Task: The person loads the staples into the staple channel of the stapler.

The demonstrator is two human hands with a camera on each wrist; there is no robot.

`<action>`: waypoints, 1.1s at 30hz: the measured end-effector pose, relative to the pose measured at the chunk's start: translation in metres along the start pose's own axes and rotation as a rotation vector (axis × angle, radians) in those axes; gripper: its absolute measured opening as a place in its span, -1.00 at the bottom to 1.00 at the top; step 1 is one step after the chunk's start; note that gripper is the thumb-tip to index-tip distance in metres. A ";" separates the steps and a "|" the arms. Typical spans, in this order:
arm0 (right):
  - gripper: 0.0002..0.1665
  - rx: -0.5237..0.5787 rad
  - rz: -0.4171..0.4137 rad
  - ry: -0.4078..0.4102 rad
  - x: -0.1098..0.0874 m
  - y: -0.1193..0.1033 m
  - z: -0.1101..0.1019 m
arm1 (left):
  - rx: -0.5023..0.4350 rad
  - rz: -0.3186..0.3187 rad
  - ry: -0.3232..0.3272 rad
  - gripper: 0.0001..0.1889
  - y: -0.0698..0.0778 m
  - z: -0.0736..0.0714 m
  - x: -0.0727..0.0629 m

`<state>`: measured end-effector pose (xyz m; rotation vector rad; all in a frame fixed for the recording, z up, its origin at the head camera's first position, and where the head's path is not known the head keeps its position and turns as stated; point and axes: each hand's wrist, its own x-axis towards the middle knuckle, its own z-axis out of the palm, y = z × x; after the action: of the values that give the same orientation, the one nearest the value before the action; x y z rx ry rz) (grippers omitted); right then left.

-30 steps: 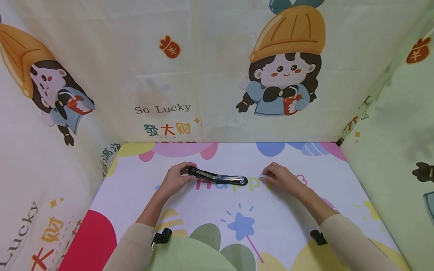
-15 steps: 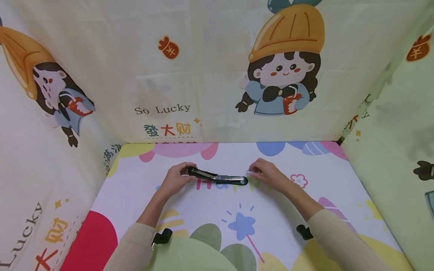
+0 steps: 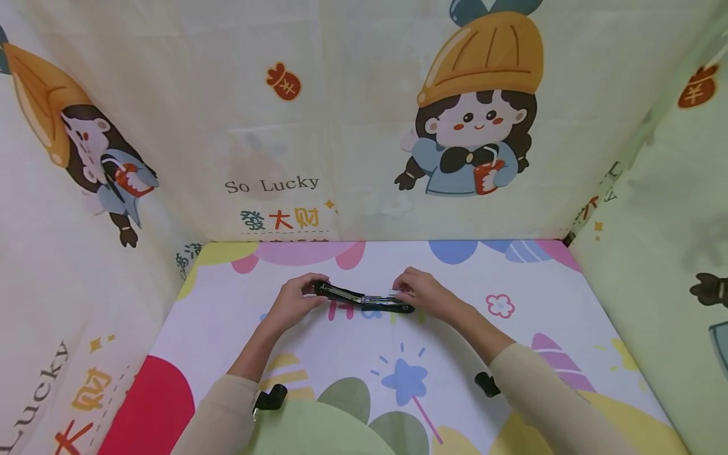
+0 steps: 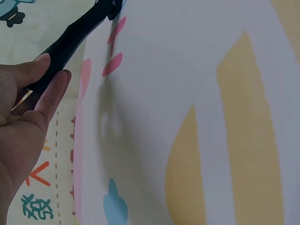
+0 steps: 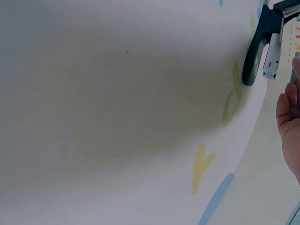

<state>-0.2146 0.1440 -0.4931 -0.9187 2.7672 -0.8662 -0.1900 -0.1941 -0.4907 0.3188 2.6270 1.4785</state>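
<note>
A black stapler (image 3: 340,293) is swung wide open, with its silver metal channel showing. My left hand (image 3: 297,297) grips one end of it between thumb and fingers; the left wrist view shows them round the black arm (image 4: 70,44). My right hand (image 3: 425,294) is at the stapler's other end, over the magazine, pinching a small silvery strip of staples (image 3: 394,292). In the right wrist view the strip is mostly hidden by the fingers, beside the stapler's base (image 5: 254,56) and metal rail (image 5: 272,61).
The table (image 3: 478,354) wears a white cloth printed with colourful shapes and letters. Patterned cloth walls (image 3: 364,158) stand at the back and on both sides. A black wrist mount (image 3: 272,397) sits on the left sleeve, another (image 3: 486,384) on the right.
My right hand has moved left, carrying the strip of staples from right of the stapler to over its magazine end. The left hand and stapler have stayed in place.
</note>
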 end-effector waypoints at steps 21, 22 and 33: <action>-0.84 -0.037 -0.043 -0.055 0.021 -0.014 0.024 | 0.005 0.001 0.002 -0.57 0.001 -0.001 0.000; -0.83 -0.035 -0.038 -0.055 0.021 -0.014 0.025 | 0.006 0.000 0.003 -0.57 0.001 -0.001 0.000; -0.82 -0.088 -0.040 -0.046 0.022 -0.017 0.026 | 0.024 -0.002 0.008 -0.57 0.001 -0.001 -0.001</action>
<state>-0.2164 0.1076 -0.5035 -0.9984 2.7759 -0.7245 -0.1893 -0.1947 -0.4896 0.3130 2.6527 1.4512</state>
